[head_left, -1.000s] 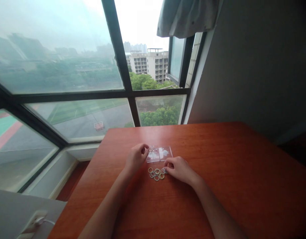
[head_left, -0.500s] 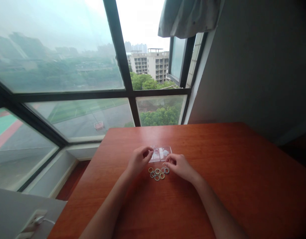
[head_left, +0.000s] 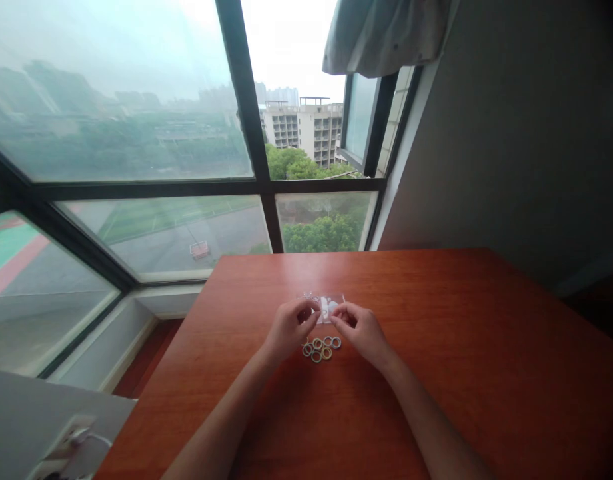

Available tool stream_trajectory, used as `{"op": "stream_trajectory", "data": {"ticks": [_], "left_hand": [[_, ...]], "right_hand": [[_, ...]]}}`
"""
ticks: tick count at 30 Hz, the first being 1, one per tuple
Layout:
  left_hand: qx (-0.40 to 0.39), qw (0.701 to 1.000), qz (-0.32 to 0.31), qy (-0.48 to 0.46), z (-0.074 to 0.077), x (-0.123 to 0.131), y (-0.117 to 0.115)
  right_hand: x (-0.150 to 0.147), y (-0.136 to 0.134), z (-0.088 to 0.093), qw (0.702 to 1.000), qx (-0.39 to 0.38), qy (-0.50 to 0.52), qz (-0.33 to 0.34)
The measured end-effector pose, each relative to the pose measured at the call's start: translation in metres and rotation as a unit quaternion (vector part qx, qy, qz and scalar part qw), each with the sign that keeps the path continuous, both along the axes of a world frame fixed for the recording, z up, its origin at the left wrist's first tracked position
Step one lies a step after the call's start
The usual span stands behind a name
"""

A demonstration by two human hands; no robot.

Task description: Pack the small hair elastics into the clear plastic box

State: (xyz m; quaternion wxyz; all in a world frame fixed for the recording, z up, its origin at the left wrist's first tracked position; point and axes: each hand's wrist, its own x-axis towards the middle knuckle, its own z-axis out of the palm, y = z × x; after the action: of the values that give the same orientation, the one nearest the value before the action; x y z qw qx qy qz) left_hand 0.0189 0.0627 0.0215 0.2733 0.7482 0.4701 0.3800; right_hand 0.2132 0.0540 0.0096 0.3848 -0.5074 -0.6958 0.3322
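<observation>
My left hand (head_left: 294,325) is closed in a pinch above the near left part of a clear plastic case (head_left: 339,300); what it pinches is too small to make out. Facing it, my right hand (head_left: 360,328) pinches a thin pale ring (head_left: 326,313), which shows faintly between the two sets of fingertips. The case lies flat on the table and holds small shiny pieces and something whitish, partly hidden by my hands. Just nearer to me lies a loose cluster of several rings (head_left: 316,357), pale yellow and grey-green, some touching; my left hand partly covers one.
The reddish-brown wooden table (head_left: 436,300) extends to both sides of my arms. Beyond its far edge stands a dark-framed window (head_left: 161,191), with a grey curtain (head_left: 386,40) at the upper right. A wall socket with a white plug (head_left: 80,437) is at lower left.
My left hand has moved right, away from the case's left end. My right hand has lifted slightly away from the ring cluster with its ring, and both hands' fingertips are now close together.
</observation>
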Motion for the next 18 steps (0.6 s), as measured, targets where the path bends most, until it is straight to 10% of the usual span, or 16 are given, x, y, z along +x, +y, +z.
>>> {"op": "stream_trajectory", "data": {"ticks": [6, 18], "left_hand": [[0.056, 0.988, 0.128, 0.063, -0.003, -0.021, 0.020], [0.041, 0.983, 0.130, 0.125, -0.012, -0.030, 0.025]], "right_hand": [[0.005, 0.001, 0.002, 0.998, -0.023, -0.061, 0.016], [0.012, 0.000, 0.005, 0.991, -0.052, -0.109, 0.052]]}}
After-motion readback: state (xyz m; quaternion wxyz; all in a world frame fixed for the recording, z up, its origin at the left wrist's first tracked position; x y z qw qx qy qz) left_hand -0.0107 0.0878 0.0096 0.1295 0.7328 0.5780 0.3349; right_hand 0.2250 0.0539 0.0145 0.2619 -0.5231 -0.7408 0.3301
